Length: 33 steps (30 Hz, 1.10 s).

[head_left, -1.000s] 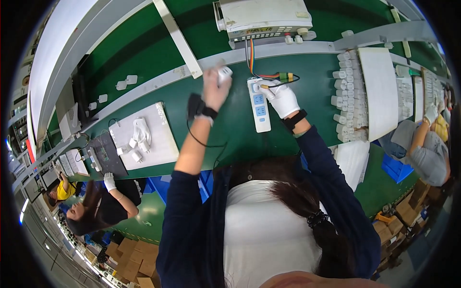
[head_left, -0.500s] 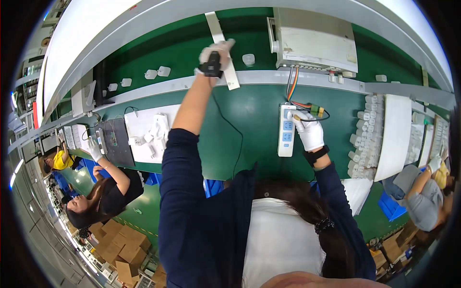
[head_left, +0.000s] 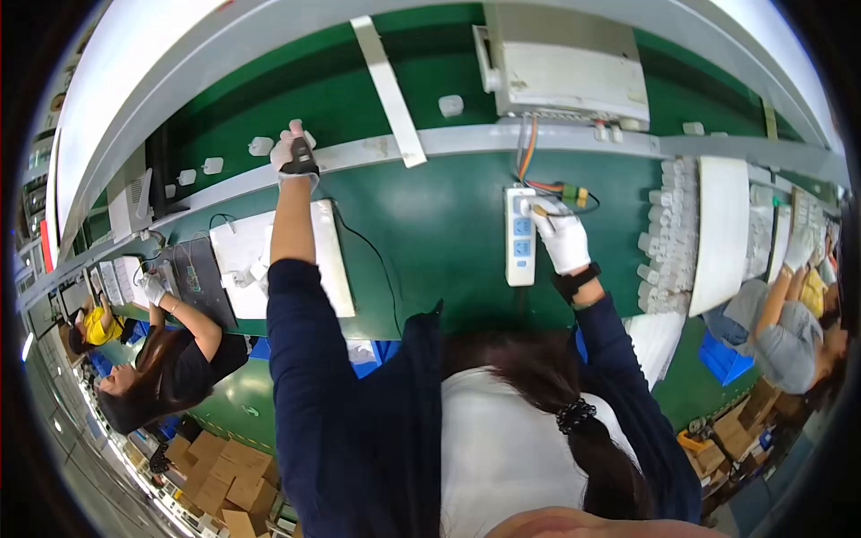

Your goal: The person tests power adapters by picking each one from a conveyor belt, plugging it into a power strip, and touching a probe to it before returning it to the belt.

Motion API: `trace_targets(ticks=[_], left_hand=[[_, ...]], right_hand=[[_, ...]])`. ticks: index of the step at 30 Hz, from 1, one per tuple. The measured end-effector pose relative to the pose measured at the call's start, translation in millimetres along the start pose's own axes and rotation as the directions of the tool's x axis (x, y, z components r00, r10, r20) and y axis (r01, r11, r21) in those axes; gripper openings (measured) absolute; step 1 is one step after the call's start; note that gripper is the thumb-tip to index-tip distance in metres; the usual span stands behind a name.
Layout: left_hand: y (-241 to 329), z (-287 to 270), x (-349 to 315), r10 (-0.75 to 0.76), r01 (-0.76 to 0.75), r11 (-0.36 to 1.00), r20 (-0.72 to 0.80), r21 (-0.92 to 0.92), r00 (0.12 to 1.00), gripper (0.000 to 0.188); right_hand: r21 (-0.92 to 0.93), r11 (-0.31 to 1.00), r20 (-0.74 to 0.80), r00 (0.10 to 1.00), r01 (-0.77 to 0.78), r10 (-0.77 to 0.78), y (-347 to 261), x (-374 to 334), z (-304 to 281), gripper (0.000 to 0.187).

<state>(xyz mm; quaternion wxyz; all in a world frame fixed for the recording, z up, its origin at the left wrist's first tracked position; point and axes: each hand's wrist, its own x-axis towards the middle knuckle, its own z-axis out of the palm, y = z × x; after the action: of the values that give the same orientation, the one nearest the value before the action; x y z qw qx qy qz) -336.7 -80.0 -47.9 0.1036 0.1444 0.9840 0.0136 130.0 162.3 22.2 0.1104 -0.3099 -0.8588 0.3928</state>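
My left hand [head_left: 294, 154], in a glove that leaves the fingertips bare and with a black device strapped on its back, reaches to the ledge behind the bench. A small white block [head_left: 260, 146] sits just left of it, and a bit of white shows at its right side. Whether its fingers grip anything is hidden. My white-gloved right hand [head_left: 563, 237] is closed at the upper end of a white power strip [head_left: 520, 269] with blue sockets. Its fingertips pinch the end of a looping black cable [head_left: 598, 201], beside a green-and-yellow connector [head_left: 574, 193].
A beige instrument box [head_left: 574, 76] stands at the back, its coloured wires [head_left: 529, 143] running to the strip. A white bar [head_left: 387, 94] crosses the ledge. Left lies a white board [head_left: 332, 269] with white parts; rows of clear-white pieces [head_left: 668, 233] stand right. Co-workers sit on both sides.
My left hand has left the white bar and moved left along the ledge to the small white blocks. My right hand stays at the power strip. The whole view has shifted a little.
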Motion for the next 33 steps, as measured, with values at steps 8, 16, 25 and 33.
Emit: trace_targets(ticks=[8, 16, 25, 33], left_hand=[[139, 4, -238, 0.677, 0.036, 0.198, 0.163, -0.98, 0.718, 0.039], [207, 24, -328, 0.773, -0.389, 0.493, 0.186, -0.778, 0.607, 0.045], [198, 44, -338, 0.882, -0.831, 0.407, -0.074, -0.378, 0.466, 0.054], [208, 7, -314, 0.667, -0.419, 0.443, -0.021, -0.792, 0.745, 0.056]], right_hand=[[0.067, 0.986, 0.036, 0.988, -0.153, 0.151, 9, -37, -19, 0.029], [0.01, 0.978, 0.071, 0.976, -0.208, 0.207, 26, -83, -34, 0.03], [0.032, 0.995, 0.019, 0.995, -0.094, 0.093, 27, -72, -24, 0.027], [-0.043, 0.994, 0.113, 0.988, -0.104, 0.109, 8, -4, -23, 0.026]])
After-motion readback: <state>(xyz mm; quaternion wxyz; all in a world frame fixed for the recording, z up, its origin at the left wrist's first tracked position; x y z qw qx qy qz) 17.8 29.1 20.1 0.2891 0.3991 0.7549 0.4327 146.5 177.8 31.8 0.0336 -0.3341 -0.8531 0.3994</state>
